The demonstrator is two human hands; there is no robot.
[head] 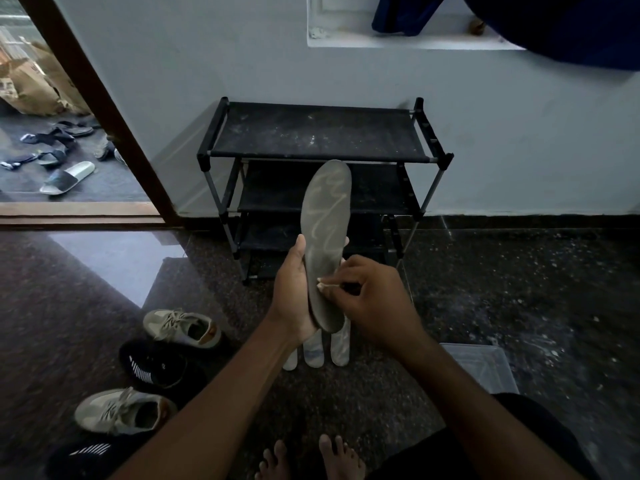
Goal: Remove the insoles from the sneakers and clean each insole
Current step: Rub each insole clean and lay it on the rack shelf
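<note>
One dark grey insole [325,237], held upright in the air in front of the shoe rack [322,133], toe end up, with pale scribbled streaks on its upper half.

- Left hand [294,292]: grips the insole's lower half, thumb along the left edge and fingers curled round behind, their tips showing past the right edge.
- Right hand [374,299]: thumb and fingers pinch a small pale wad [323,285] and press it on the insole's lower part near the left edge. Cloth or tissue cannot be told.
- Three pale insoles [313,353]: side by side on the floor [519,289] just under the held one, far ends hidden by the hands.
- Four sneakers in a loose row left of the arms: far beige sneaker [180,327], black sneaker [152,365] just beside it, near beige sneaker [121,410], and a second black sneaker [86,455] cut by the lower frame edge.
- Clear plastic box [485,368]: on the floor at right, its near side hidden by the right forearm.
- Shoe rack: black, tiered, back against the wall [519,150], top shelf dusty.
- Floor: a wide dark speckled stretch runs right of the rack to the foot of the wall.
- Doorway [104,109]: far left, wooden frame, sandals [65,178] scattered beyond the sill.
- Two bare feet [311,459] at the bottom edge.
</note>
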